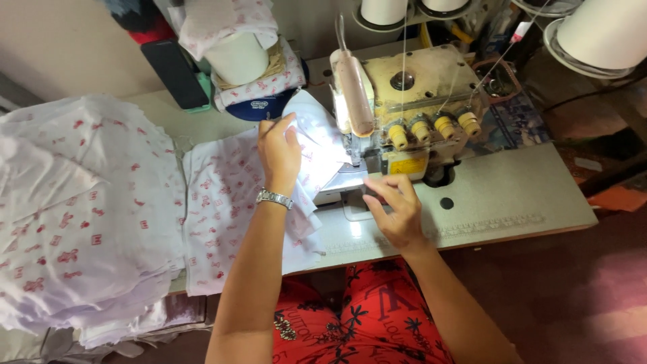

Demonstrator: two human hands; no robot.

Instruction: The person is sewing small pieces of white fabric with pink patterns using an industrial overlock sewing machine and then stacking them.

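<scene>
White cloth (222,195) printed with small red figures lies flat on the surface, its right end drawn up in folds to the needle area of the sewing machine (418,101). The left hand (280,152) rests palm down on the cloth beside the machine. The right hand (397,209) rests just before the machine's plate, fingers pointing towards the cloth's edge.

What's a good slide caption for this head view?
Left hand presses printed white fabric beside the sewing machine; right hand nearby.
</scene>
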